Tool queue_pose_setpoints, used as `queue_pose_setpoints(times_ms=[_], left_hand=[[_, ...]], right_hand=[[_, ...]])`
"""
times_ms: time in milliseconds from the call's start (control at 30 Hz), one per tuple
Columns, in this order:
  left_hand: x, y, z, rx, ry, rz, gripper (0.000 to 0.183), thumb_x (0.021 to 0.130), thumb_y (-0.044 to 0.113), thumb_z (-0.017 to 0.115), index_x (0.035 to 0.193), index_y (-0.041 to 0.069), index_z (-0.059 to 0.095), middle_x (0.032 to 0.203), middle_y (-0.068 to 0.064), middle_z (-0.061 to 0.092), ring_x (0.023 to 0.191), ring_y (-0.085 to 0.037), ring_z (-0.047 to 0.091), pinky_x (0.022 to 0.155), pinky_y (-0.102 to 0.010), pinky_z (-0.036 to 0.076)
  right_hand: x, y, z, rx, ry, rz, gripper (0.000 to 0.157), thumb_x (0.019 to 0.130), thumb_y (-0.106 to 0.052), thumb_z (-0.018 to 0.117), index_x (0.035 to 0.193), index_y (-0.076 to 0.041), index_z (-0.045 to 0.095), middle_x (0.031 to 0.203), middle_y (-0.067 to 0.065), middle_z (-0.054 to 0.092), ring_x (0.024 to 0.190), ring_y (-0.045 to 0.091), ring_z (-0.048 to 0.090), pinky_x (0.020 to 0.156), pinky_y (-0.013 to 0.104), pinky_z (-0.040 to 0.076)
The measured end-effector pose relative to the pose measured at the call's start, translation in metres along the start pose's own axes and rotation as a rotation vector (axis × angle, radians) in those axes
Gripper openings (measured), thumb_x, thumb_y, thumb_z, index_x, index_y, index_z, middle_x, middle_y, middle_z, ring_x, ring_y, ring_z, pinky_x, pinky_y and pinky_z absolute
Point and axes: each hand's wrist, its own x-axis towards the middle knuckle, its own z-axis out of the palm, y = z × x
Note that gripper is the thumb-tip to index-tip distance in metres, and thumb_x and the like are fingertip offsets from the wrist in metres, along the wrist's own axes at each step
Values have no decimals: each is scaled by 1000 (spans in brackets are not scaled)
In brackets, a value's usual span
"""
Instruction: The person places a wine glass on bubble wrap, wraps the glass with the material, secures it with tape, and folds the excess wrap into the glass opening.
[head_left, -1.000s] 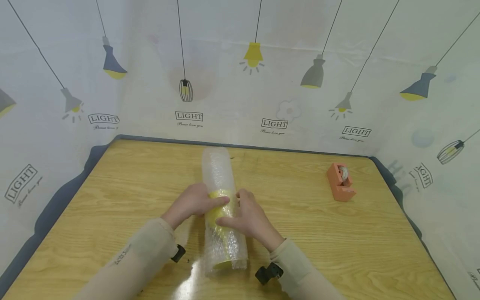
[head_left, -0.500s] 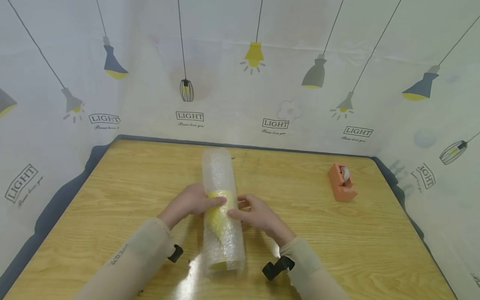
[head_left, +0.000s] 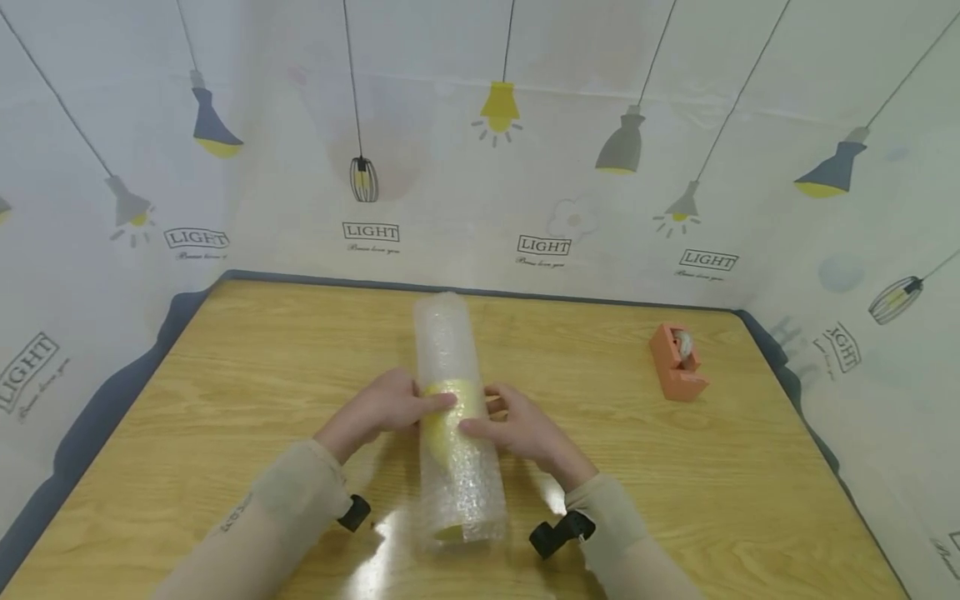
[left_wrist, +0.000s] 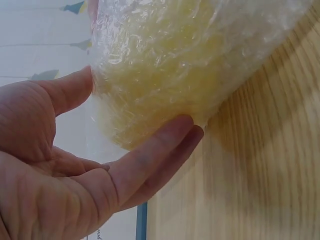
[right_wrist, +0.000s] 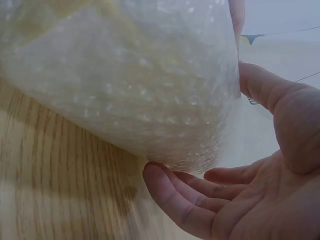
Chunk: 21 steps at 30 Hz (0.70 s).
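Bubble wrap (head_left: 446,342) lies rolled lengthwise near the middle of the wooden table (head_left: 285,350), around a yellow thing (head_left: 472,400) that shows through the layers. Left hand (head_left: 386,408) and right hand (head_left: 525,429) hold the roll from opposite sides, each thumb on top and the fingers curved about the flank, spread just as wide as the bundle. Judging by this, the step in hand is rolling or snugging the wrap; a next move calls for even pressure from both sides, lest the layers loosen. Whether the roll is slightly raised is hard to tell, the right wrist view being blurred.

Its far end comes close to the table's back edge, beneath the wall covering (head_left: 450,183), so pushing away offers little room. Bare wood stretches broadly to the left, and on the right up to the orange tape dispenser (head_left: 677,379) (well apart from both hands, untouched). Sideways turning therefore seems the easier direction.
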Motion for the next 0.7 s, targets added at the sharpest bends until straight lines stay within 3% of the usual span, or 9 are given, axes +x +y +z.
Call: queue_pose_setpoints(times_ms=[433,700], left_hand=[[5,-2,2,8,-22,7,43,98,43,70,81,5,60,81,-6,57,77,-21,55,67,-35,50],[12,-15,-1,22,-44,39,43,99,45,68,90,3,67,92,-9,67,86,-24,64,78,-38,55]], right_hand=[[-5,-5,4,-158,110,-16,81,87,-38,83,148,1,45,125,22,63,102,30,66,82,44,60],[-6,-7,14,-255,183,-67,84,86,-44,83,143,6,48,120,23,65,100,32,65,78,42,59]])
